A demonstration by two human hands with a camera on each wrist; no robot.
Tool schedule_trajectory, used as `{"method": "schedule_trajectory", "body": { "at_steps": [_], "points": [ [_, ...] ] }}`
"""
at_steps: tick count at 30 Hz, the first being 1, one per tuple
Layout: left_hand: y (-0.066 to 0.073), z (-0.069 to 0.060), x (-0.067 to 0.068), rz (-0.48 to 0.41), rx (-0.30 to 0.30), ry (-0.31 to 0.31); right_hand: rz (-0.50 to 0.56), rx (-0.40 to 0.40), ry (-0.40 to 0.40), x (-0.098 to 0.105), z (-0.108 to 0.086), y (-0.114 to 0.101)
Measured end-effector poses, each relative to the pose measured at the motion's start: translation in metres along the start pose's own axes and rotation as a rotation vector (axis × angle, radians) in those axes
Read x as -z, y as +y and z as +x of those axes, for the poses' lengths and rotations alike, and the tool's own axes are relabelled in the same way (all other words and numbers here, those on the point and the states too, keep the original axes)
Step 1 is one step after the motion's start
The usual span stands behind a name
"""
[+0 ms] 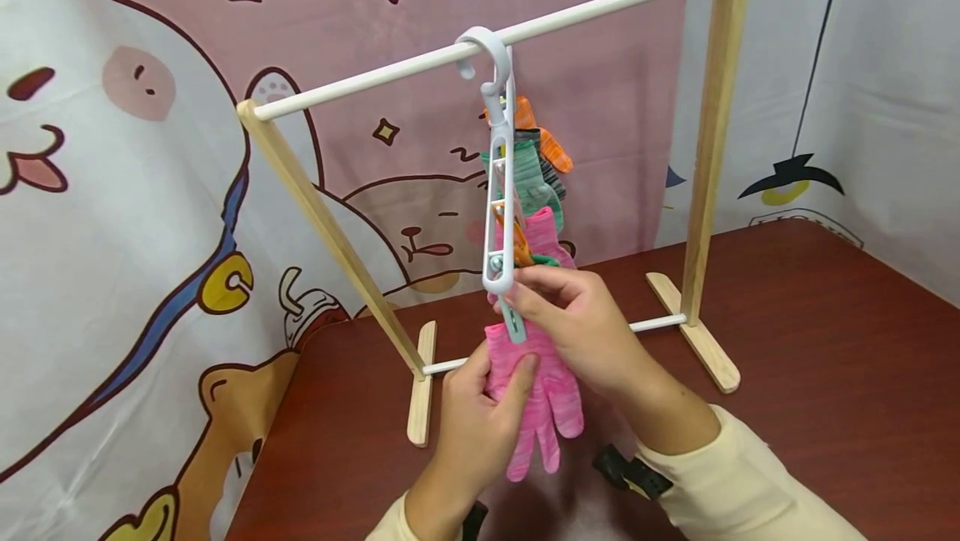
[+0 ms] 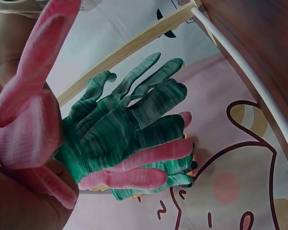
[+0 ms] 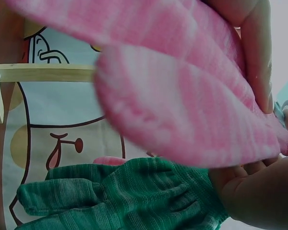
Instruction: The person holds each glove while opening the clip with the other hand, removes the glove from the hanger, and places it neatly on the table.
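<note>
A pink glove (image 1: 536,408) hangs fingers down below the near end of a white hanger (image 1: 498,191), beside a pale green clip (image 1: 513,320). The left hand (image 1: 480,420) pinches the glove near its cuff, thumb in front. At the clip and the hanger's end, the right hand (image 1: 585,324) grips with thumb and fingers. Pink fabric (image 3: 182,96) fills much of the right wrist view. Behind it hang a dark green glove (image 2: 129,115) and other gloves in pink, light green (image 1: 528,178) and orange (image 1: 555,149).
The hanger hooks over the white rod (image 1: 615,3) of a wooden rack (image 1: 716,141) with feet on the brown table (image 1: 817,341). A cartoon-printed cloth (image 1: 360,49) hangs behind. Dark wrist straps (image 1: 630,472) show below the forearms.
</note>
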State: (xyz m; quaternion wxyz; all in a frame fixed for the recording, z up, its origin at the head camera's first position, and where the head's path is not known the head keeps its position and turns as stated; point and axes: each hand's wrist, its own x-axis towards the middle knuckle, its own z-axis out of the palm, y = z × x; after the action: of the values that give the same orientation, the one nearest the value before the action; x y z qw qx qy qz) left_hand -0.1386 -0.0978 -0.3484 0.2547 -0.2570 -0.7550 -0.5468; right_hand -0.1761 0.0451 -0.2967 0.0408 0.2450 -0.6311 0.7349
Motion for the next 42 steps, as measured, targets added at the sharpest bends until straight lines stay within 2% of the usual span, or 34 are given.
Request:
{"method": "schedule_trajectory", "body": {
  "at_steps": [9,17,19,24,26,42],
  "points": [
    [-0.0033,-0.0002,-0.0018,-0.003,-0.047,-0.016,0.019,0.016,-0.008,0.0013,-0.0001,-0.0001],
    [-0.0016,-0.0006,-0.0032,-0.019,-0.026,-0.014,0.03,0.007,-0.001,0.0014,-0.0013,-0.0008],
    [-0.0016,-0.0004,-0.0029,-0.016,-0.044,-0.003,0.013,0.006,0.004,0.0018,-0.0014,-0.0006],
    [-0.0036,0.0013,-0.0011,0.037,-0.148,0.06,-0.028,0.01,0.01,0.0026,-0.0017,0.0002],
    [-0.0037,0.0024,-0.0002,0.054,-0.17,0.078,-0.025,0.012,0.008,0.0026,-0.0018,0.0005],
    [-0.0026,0.0032,0.0035,0.038,-0.2,0.079,0.007,0.047,-0.006,0.0025,-0.0011,0.0005]
  ]
}}
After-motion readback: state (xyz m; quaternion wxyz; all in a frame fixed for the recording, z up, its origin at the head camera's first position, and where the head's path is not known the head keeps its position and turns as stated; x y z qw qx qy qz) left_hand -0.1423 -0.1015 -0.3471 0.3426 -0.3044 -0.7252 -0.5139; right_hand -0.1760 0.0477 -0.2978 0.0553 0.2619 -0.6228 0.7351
